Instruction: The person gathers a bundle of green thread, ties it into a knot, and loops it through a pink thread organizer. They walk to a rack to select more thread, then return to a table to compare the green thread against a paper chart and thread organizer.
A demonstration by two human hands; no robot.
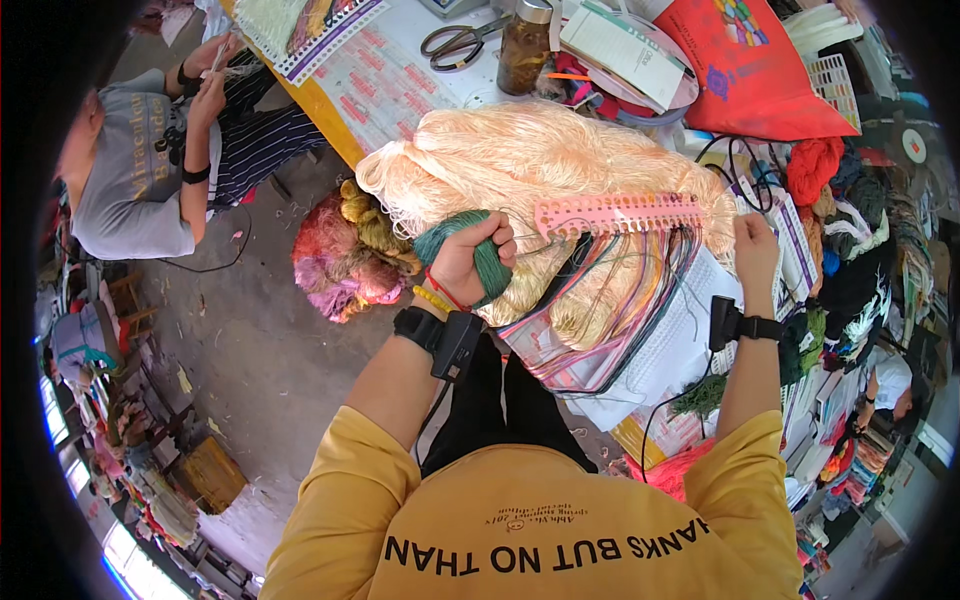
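My left hand [458, 262] is wrapped round a bundle of teal-green thread [491, 270], parts of which bulge out on both sides of the fist. Just right of it, a long pink strip with punched holes [620, 214] lies on a big heap of cream thread [540, 140]. Many coloured strands [640, 325] hang from the strip in a loop toward me. My right hand [756, 248] is closed beyond the strip's right end, with its fingertips curled in. Whatever it may pinch is too fine to make out.
Pink and mustard skeins [345, 250] sit left of the heap. Scissors [460, 45], a lidded jar [525, 50] and a red bag [750, 75] lie at the back of the table. White papers [670, 340] are under the strands. Another person [140, 165] sits at the left.
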